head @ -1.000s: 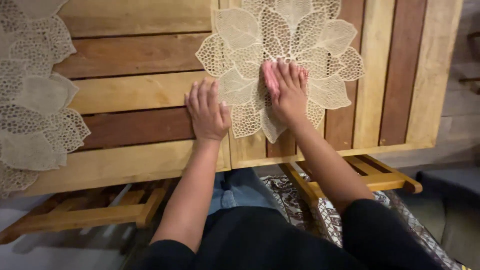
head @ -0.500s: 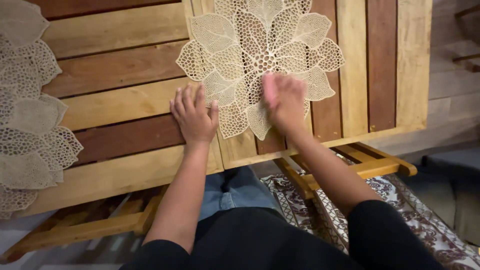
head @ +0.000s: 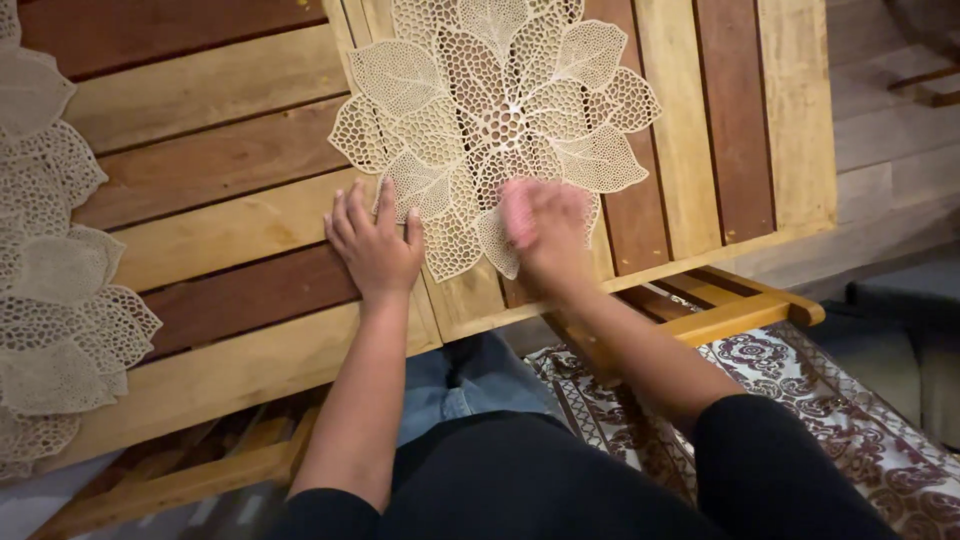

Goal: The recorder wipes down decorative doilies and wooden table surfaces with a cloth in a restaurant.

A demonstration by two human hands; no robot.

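A cream lace placemat (head: 480, 110) made of leaf shapes lies on a slatted wooden table (head: 230, 170). My left hand (head: 375, 245) rests flat on the slats with its fingers spread, touching the mat's near left edge. My right hand (head: 550, 235) is on the mat's near edge, blurred by motion. It presses a small pink cloth (head: 518, 212) against the lace. The blur hides the cloth's exact shape.
A second lace placemat (head: 50, 280) lies at the table's left edge. A wooden seat frame (head: 740, 305) sticks out below the table's near edge on the right, over a patterned maroon and white rug (head: 800, 400). My legs are under the table.
My right hand has slid toward me, from the mat's middle to its near edge. My left hand has stayed flat beside the mat. The view has tilted, so the table sits lower.
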